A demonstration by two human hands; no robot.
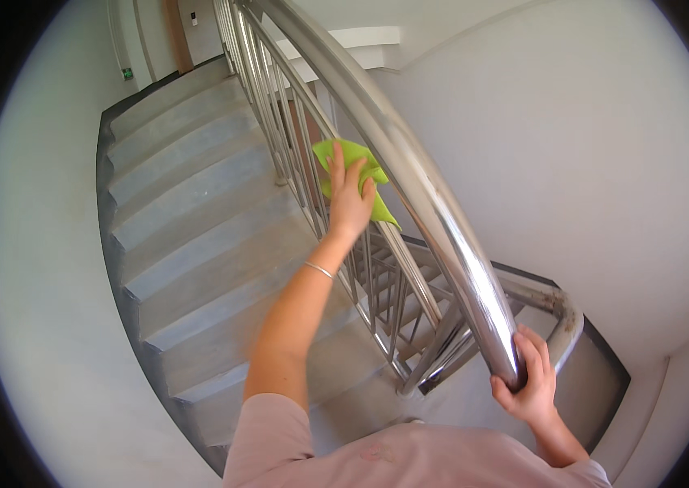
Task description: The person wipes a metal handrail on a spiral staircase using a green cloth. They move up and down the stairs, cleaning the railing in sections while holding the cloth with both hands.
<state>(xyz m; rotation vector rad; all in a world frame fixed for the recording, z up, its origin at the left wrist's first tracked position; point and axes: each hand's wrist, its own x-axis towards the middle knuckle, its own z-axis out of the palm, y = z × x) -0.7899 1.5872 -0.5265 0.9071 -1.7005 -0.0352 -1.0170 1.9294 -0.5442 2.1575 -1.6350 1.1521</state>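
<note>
A bright green cloth (385,212) is draped over the thin lower rail (410,262) of a stainless steel stair railing. On top of it my left hand (347,198) presses with spread fingers, holding the cloth against the rail. The thick polished handrail (421,174) runs above and to the right of that hand. My right hand (530,381) grips the handrail's near lower end, fingers curled around its right side. The cloth hides the stretch of rail beneath it.
Concrete stairs (216,226) with a dark painted edge rise on the left. Slim metal balusters (305,131) stand below the lower rail. Past the railing, a worn pipe rail (564,311) bends beside a lower flight. A door (201,30) and a green sign (128,74) are at the top.
</note>
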